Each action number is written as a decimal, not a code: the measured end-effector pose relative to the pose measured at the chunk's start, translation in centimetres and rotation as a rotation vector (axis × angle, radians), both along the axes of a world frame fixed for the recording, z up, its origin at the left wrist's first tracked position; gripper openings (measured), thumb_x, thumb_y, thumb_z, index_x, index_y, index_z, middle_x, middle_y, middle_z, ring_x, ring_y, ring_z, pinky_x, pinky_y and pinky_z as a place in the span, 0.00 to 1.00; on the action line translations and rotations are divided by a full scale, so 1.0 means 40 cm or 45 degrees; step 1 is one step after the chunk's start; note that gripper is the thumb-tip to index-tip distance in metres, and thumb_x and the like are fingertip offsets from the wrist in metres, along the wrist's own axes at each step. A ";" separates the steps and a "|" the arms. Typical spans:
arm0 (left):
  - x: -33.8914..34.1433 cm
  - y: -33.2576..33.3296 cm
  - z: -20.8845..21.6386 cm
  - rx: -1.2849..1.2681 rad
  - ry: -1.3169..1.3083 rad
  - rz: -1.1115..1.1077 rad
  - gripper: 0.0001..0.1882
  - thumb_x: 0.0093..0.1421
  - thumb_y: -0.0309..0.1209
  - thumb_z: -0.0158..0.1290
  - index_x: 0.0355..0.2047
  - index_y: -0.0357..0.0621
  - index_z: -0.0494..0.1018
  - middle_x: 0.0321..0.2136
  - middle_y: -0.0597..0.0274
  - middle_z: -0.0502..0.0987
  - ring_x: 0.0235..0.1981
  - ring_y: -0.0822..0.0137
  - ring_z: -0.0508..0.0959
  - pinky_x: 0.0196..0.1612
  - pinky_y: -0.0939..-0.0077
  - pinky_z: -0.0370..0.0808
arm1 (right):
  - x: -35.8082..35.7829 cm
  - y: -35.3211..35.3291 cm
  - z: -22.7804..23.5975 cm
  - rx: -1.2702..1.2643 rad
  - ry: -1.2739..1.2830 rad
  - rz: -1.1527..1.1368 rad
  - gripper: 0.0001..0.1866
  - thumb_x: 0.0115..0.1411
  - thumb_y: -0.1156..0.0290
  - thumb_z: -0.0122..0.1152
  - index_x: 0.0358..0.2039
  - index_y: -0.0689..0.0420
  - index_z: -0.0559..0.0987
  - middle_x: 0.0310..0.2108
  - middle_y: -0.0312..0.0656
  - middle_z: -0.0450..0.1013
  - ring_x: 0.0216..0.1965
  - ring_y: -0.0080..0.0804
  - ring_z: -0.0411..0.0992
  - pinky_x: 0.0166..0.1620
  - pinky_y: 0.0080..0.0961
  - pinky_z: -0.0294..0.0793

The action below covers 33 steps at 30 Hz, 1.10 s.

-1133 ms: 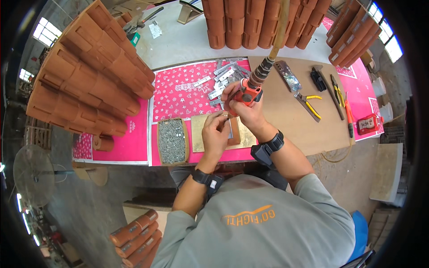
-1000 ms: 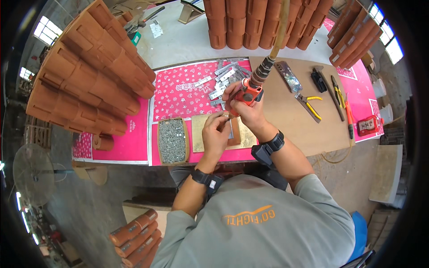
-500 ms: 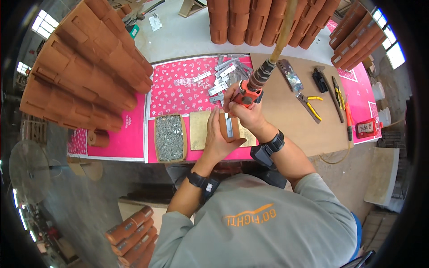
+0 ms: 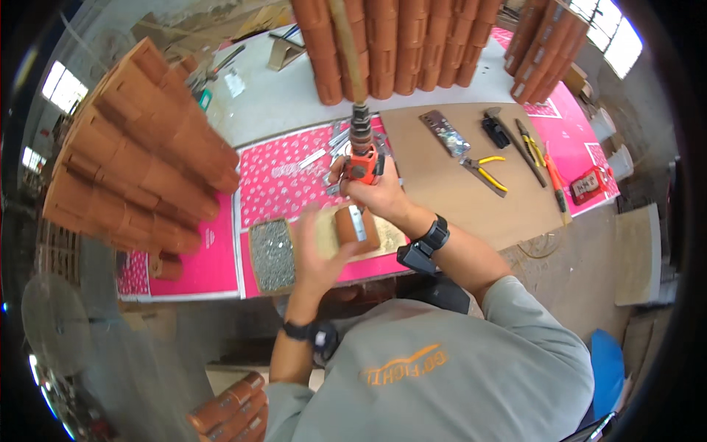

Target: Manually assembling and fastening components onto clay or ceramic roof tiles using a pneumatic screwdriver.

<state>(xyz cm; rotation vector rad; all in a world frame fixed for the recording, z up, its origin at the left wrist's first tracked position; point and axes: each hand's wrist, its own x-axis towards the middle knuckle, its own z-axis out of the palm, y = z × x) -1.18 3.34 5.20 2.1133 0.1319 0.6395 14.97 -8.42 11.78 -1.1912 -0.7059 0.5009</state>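
In my right hand is a red air-driven screwdriver, fingers wrapped round its body; a hose rises from it. It stands over the far end of a metal strip lying on a short brown clay-coloured block. The tool's tip is hidden by my hand. The block rests on a yellowish board. My left hand, smeared by motion, is apart from the block with thumb and fingers spread, beside a cardboard box of small screws.
Loose metal strips lie beyond the board. To the right are a phone, yellow-handled pliers, a hammer and a red box. Stacks of brown tubular pieces rise at left and at the back.
My left hand has let go of the block and moved left toward the screw box. The block is turned slightly. My right hand still grips the screwdriver; the whole view has shifted.
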 end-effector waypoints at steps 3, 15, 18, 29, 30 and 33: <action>-0.131 0.013 0.194 -0.301 -0.370 0.241 0.28 0.54 0.26 0.56 0.56 0.32 0.65 0.47 0.52 0.74 0.49 0.59 0.74 0.58 0.62 0.68 | 0.018 -0.063 -0.018 -0.048 -0.117 -0.122 0.13 0.49 0.79 0.59 0.38 0.61 0.77 0.33 0.34 0.75 0.36 0.18 0.72 0.40 0.21 0.74; -0.265 0.031 0.408 0.125 -1.020 0.581 0.09 0.53 0.23 0.52 0.35 0.36 0.75 0.30 0.55 0.78 0.32 0.60 0.78 0.40 0.67 0.78 | -0.001 -0.229 -0.170 -0.317 -0.259 -0.352 0.14 0.53 0.79 0.59 0.41 0.60 0.74 0.38 0.38 0.77 0.41 0.24 0.73 0.46 0.24 0.73; -0.275 0.039 0.405 0.101 -1.064 0.591 0.08 0.53 0.23 0.52 0.34 0.36 0.75 0.29 0.54 0.78 0.31 0.60 0.78 0.39 0.67 0.78 | 0.002 -0.240 -0.171 -0.338 -0.249 -0.406 0.13 0.53 0.79 0.60 0.41 0.59 0.74 0.38 0.40 0.77 0.43 0.25 0.73 0.48 0.27 0.72; -0.319 0.086 0.388 0.041 -1.163 0.616 0.06 0.53 0.23 0.51 0.31 0.36 0.74 0.27 0.54 0.77 0.29 0.60 0.77 0.37 0.66 0.77 | -0.061 -0.258 -0.123 -0.398 -0.146 -0.513 0.10 0.54 0.78 0.61 0.38 0.59 0.75 0.32 0.34 0.75 0.36 0.21 0.72 0.43 0.23 0.72; -0.323 0.090 0.386 0.041 -1.168 0.616 0.06 0.53 0.23 0.51 0.31 0.36 0.74 0.27 0.54 0.77 0.28 0.60 0.77 0.37 0.66 0.77 | -0.054 -0.260 -0.135 -0.438 -0.159 -0.517 0.10 0.54 0.78 0.61 0.38 0.60 0.75 0.32 0.35 0.75 0.36 0.21 0.73 0.44 0.23 0.73; -0.337 0.100 0.379 0.037 -1.170 0.620 0.05 0.52 0.23 0.51 0.30 0.36 0.74 0.26 0.54 0.77 0.28 0.60 0.76 0.36 0.65 0.77 | -0.046 -0.259 -0.147 -0.479 -0.173 -0.524 0.10 0.54 0.78 0.61 0.38 0.60 0.75 0.32 0.35 0.75 0.37 0.22 0.73 0.45 0.23 0.73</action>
